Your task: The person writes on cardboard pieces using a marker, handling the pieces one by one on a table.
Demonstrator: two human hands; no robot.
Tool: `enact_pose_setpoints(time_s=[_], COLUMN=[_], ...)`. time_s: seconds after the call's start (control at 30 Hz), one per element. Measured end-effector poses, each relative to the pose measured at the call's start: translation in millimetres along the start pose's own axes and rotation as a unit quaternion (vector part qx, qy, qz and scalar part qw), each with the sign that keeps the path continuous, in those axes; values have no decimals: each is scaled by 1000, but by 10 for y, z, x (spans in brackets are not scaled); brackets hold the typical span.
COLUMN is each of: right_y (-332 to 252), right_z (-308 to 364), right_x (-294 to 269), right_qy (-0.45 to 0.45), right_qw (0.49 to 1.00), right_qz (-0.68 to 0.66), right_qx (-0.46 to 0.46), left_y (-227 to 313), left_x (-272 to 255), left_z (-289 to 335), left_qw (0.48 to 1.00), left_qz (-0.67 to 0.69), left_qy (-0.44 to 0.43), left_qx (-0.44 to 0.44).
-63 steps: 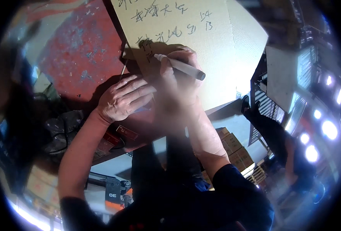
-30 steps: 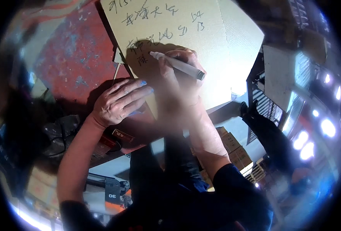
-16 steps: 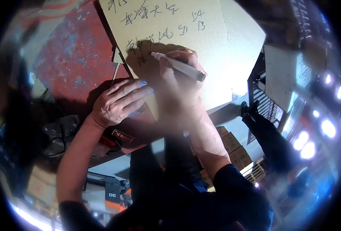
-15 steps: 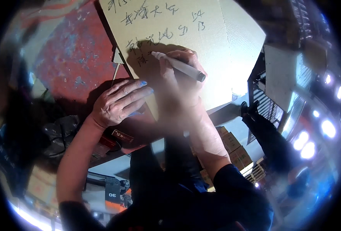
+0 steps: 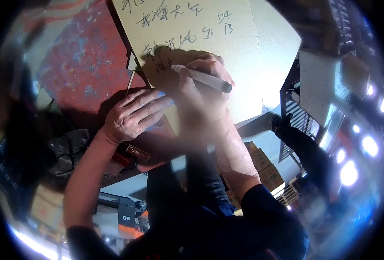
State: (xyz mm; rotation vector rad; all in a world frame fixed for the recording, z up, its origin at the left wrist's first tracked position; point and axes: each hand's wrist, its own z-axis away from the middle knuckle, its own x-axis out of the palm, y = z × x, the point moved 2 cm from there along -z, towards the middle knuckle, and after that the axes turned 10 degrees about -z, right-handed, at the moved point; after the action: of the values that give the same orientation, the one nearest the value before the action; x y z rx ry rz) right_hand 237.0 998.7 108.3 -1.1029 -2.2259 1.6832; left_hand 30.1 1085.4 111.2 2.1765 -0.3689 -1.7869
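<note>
My right hand (image 5: 207, 76) is closed round a white marker pen (image 5: 209, 80) with a dark end, its tip at the surface of a tan cardboard sheet (image 5: 239, 65). Dark handwriting in several lines covers the upper left of the cardboard. The hand's shadow falls over the newest strokes. My left hand (image 5: 137, 113) lies flat at the cardboard's lower left edge, fingers stretched out and holding nothing. Blue marks show on two of its fingertips. Under both lies a worn red tabletop (image 5: 85, 60) with scuffs and paint spots.
A small dark red box (image 5: 137, 152) and dark gloves or cloth (image 5: 68, 149) lie near the table's front left edge. Stacked cardboard boxes (image 5: 265, 167) on a pallet stand on the floor at right. Another person's dark-clad leg (image 5: 302, 141) shows at the right.
More dark strokes have appeared at the marker's tip, which has shifted slightly right and down. My left hand has stayed in place.
</note>
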Motion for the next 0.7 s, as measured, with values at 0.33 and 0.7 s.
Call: enact_pose_setpoints(time_s=[0.33, 0.7], right_y=[-56, 92], right_z=[7, -102], right_x=[-11, -191], right_qy=[50, 6], right_qw=[995, 1000], right_qz=[-53, 25], right_qx=[66, -13], left_y=[-5, 16], left_x=[-5, -33], left_z=[-6, -65], left_qw=[1000, 1000], left_qz=[4, 5], left_qy=[-1, 13], left_qx=[0, -1])
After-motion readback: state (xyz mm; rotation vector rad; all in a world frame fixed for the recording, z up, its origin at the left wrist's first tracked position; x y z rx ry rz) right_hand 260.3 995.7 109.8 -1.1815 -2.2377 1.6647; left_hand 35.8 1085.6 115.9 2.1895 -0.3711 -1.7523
